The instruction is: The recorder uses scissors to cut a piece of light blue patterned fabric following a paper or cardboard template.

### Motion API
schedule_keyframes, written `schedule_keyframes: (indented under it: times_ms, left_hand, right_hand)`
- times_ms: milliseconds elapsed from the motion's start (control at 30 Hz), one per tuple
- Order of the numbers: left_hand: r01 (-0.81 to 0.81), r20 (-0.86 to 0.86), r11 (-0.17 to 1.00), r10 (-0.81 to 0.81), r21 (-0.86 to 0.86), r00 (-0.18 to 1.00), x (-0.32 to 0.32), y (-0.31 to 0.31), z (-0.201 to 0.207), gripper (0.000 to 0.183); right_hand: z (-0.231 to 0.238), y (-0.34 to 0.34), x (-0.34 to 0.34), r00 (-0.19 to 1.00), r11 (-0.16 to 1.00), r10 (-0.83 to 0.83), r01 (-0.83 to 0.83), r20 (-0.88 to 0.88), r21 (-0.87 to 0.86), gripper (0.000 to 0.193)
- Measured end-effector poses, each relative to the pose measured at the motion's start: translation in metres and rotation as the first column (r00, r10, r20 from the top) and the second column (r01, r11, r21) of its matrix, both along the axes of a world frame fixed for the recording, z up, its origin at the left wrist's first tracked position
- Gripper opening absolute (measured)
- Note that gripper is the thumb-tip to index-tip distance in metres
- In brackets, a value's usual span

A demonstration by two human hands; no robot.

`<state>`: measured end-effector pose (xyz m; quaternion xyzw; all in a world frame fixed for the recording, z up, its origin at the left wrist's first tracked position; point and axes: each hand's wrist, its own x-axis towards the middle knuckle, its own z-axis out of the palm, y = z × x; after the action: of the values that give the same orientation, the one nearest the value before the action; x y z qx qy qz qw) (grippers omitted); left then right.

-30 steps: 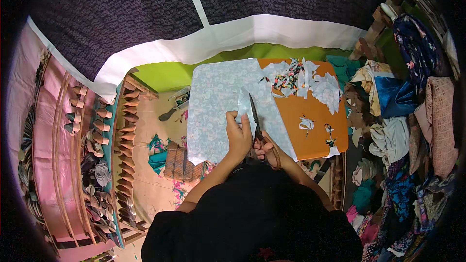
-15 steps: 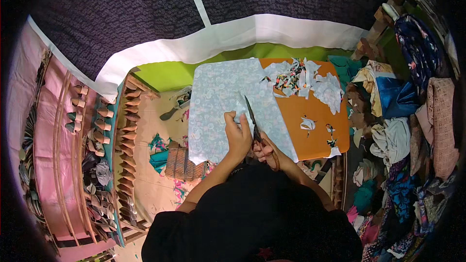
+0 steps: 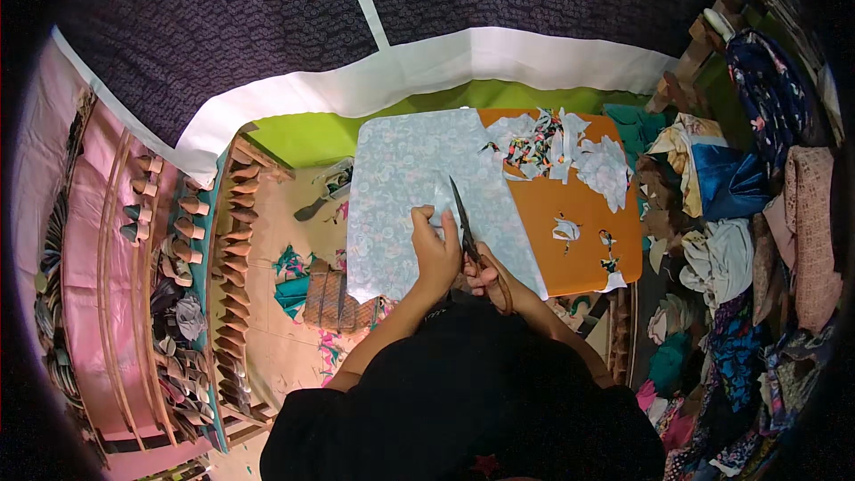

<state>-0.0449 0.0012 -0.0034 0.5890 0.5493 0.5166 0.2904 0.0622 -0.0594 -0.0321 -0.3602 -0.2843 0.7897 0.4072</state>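
My right hand is wrapped round the handles of large dark scissors, whose long blades point away from me over the table. Beside them my left hand is closed, thumb against fingers, pinching a small pale piece of fabric that blends into the cloth below. That cloth, light grey-blue with a faint print, is spread over the left part of the orange tabletop.
Cut fabric scraps are heaped at the table's far right. On the left stand racks of shoe lasts. A woven brown bag and scraps lie on the floor. Piled fabrics fill the right side; a dark patterned curtain hangs ahead.
Almost nothing differs. Both hands and the scissors keep the same pose, and the whole view has shifted very slightly.
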Motion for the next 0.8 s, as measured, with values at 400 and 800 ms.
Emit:
schedule_keyframes:
  times_ms: [400, 800]
  left_hand:
    - [0.005, -0.004, 1.0, -0.005, 0.014, 1.0, 0.001, 0.001, 0.002, 0.016]
    - [0.101, 0.072, 0.995, -0.101, -0.005, 0.992, 0.002, -0.001, 0.001, 0.016]
  right_hand:
    - [0.002, -0.002, -0.001, 0.985, 0.957, 0.009, -0.058, 0.173, 0.283, 0.082]
    - [-0.029, 0.004, 0.002, 0.98, 0.955, -0.16, 0.122, 0.12, 0.272, 0.05]
